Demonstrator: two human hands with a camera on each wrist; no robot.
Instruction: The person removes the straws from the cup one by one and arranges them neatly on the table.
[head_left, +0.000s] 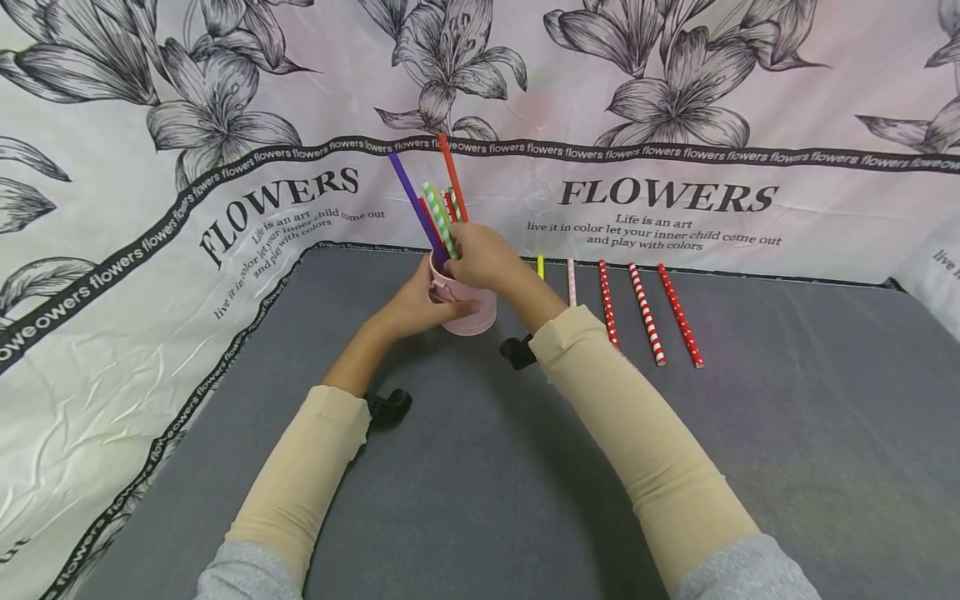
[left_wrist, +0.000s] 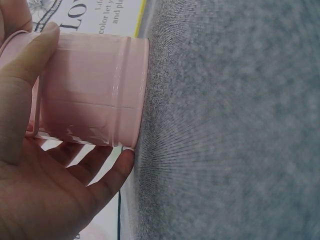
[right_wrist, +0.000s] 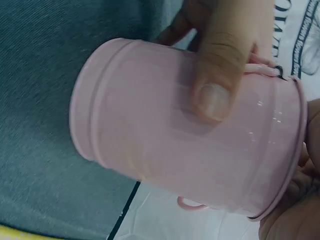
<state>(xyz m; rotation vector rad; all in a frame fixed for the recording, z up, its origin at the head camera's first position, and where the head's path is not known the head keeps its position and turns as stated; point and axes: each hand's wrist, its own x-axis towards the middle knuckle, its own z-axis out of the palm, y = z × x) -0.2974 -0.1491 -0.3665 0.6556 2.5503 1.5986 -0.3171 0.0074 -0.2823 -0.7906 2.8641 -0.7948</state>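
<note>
A small pink bucket (head_left: 468, 321) stands on the grey tabletop, tilted slightly if at all. My left hand (head_left: 420, 304) grips it from the left side, thumb across the front; in the left wrist view the bucket wall (left_wrist: 85, 90) lies between thumb and fingers. Several paper straws lean in the bucket: a purple straw (head_left: 416, 200), a green-and-white striped straw (head_left: 438, 217) and red ones behind. At the rim, my right hand (head_left: 483, 258) has curled fingers round an orange straw (head_left: 453, 177), whose lower part is hidden behind the hand.
To the right lie a yellow straw (head_left: 540, 267), a pale pink straw (head_left: 572, 283), a red-and-white striped straw (head_left: 647, 315) and red dotted straws (head_left: 680, 317), side by side. A white cloth (head_left: 480, 200) printed with flowers hangs behind the table. Black wrist mounts (head_left: 390, 408) jut below the wrists.
</note>
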